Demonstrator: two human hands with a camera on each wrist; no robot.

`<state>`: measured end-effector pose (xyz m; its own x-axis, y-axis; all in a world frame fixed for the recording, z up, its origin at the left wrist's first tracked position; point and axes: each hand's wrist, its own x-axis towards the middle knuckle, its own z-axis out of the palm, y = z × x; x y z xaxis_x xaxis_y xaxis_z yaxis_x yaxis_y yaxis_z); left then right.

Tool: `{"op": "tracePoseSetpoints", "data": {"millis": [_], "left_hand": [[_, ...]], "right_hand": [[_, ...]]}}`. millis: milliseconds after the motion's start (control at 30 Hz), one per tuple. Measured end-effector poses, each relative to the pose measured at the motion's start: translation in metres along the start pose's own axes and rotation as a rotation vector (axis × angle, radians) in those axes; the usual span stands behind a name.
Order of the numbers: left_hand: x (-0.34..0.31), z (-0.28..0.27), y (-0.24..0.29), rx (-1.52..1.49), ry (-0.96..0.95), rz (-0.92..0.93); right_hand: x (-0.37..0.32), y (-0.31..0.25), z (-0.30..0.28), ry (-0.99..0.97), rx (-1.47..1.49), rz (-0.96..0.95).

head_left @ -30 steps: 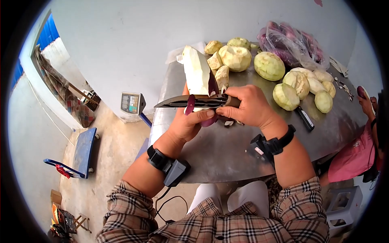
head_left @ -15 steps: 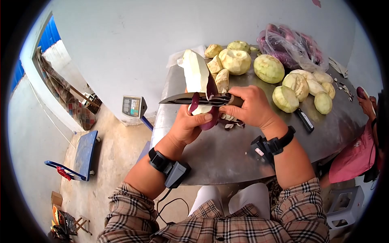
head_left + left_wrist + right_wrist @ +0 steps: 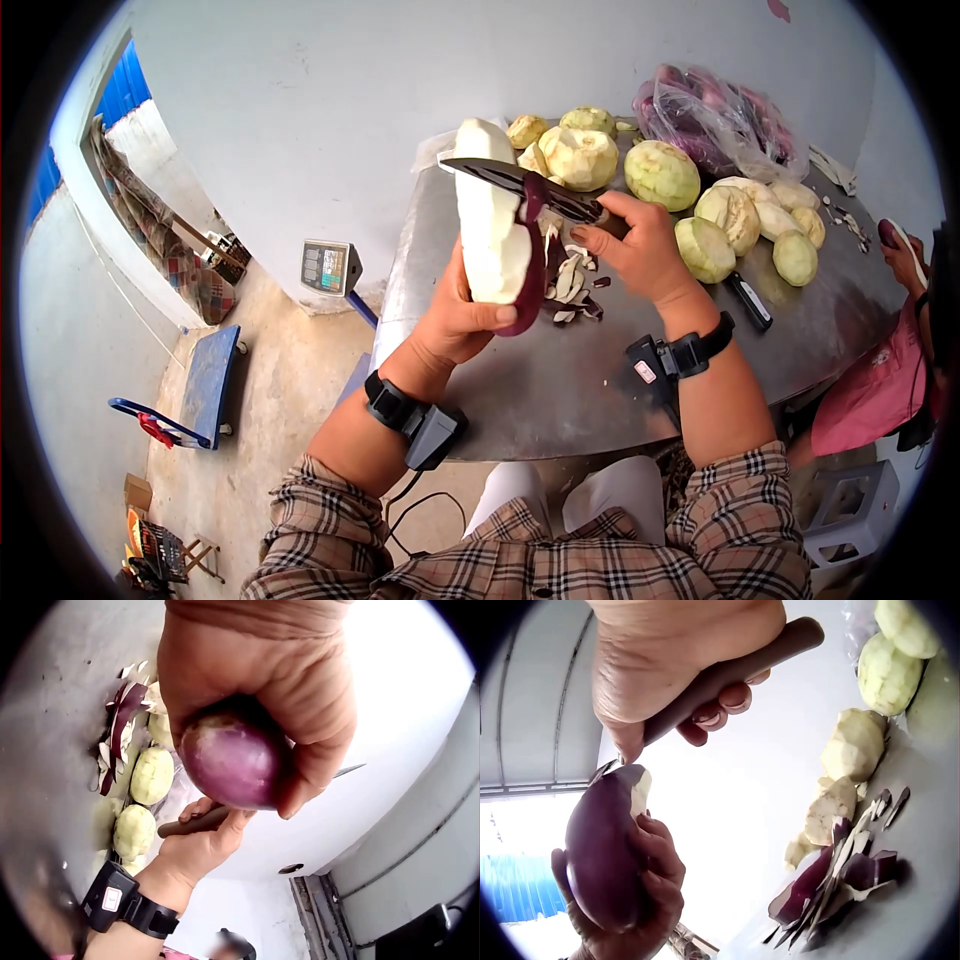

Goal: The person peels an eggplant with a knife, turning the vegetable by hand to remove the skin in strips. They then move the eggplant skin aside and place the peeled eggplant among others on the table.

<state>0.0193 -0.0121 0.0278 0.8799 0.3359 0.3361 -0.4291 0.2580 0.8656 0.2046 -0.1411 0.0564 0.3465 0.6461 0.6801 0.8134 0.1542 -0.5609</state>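
Observation:
My left hand (image 3: 455, 315) grips a partly peeled eggplant (image 3: 490, 240) near its lower end, with the thumb across the front. White flesh shows along most of its upper face, and purple skin stays on the right side and the bottom. In the left wrist view its purple end (image 3: 236, 761) fills the palm. My right hand (image 3: 645, 250) holds a knife by its brown handle (image 3: 727, 679). The dark blade (image 3: 490, 172) lies across the eggplant's upper part, tip to the left. A purple strip of peel (image 3: 537, 195) overlaps the blade.
Peel scraps (image 3: 570, 285) lie on the metal table (image 3: 540, 400) beside the eggplant. Several peeled eggplants (image 3: 662, 175) sit behind, near a plastic bag of purple ones (image 3: 715, 115). A black-handled tool (image 3: 750, 302) lies at right. Another person's hand (image 3: 905, 258) holds an eggplant at the far right.
The knife and right hand have moved up along the eggplant, and the blade now slants up to the left. My left hand has stayed low on the eggplant. More peel scraps show on the table.

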Motion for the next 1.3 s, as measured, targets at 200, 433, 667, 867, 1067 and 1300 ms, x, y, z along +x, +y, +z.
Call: {"op": "tracePoseSetpoints", "data": {"millis": [200, 433, 667, 867, 1067, 1300], "left_hand": [[0.003, 0.001, -0.007, 0.001, -0.012, -0.023], [0.004, -0.008, -0.007, 0.003, -0.02, -0.093], [0.002, 0.001, -0.011, 0.079, 0.053, -0.056], [0.004, -0.002, -0.012, 0.147, 0.08, -0.028], [0.005, 0.003, -0.006, 0.138, 0.052, -0.018], [0.003, 0.004, -0.005, 0.091, 0.063, 0.007]], "right_hand": [[-0.001, -0.01, 0.004, 0.006, 0.051, -0.088], [-0.004, -0.018, 0.007, -0.23, -0.045, -0.079], [-0.007, -0.02, 0.013, -0.217, -0.079, -0.156], [-0.006, -0.024, 0.011, -0.191, -0.14, -0.149], [-0.005, -0.016, 0.011, -0.129, -0.074, -0.143], [-0.003, -0.008, 0.01, -0.066, -0.065, -0.15]]}}
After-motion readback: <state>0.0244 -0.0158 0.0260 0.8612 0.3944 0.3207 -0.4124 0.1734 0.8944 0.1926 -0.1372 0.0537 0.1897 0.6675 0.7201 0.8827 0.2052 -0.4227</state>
